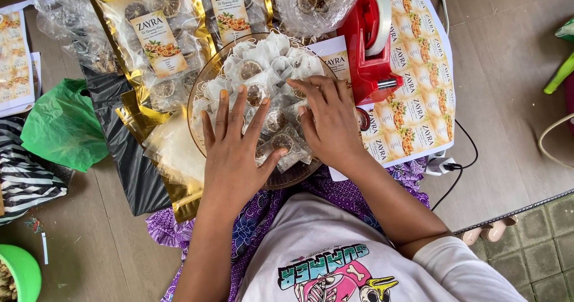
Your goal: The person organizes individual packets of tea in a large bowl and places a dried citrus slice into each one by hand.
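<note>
Hands lie flat on our heap of small clear sachets of dried citrus slices [281, 140] in the round glass tray [200, 84], centre frame: left hand [233, 152] spread, thumb touching one sachet; right hand [329, 120] open, fingers pressing, gripping nothing. Loose, slick sachets near the tray's lower rim could, we judge, slide off onto our lap.

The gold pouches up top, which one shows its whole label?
The left gold pouch: its label shows fully. On the pouch beside it, the bowl of small sachets hides the label's bottom.
</note>
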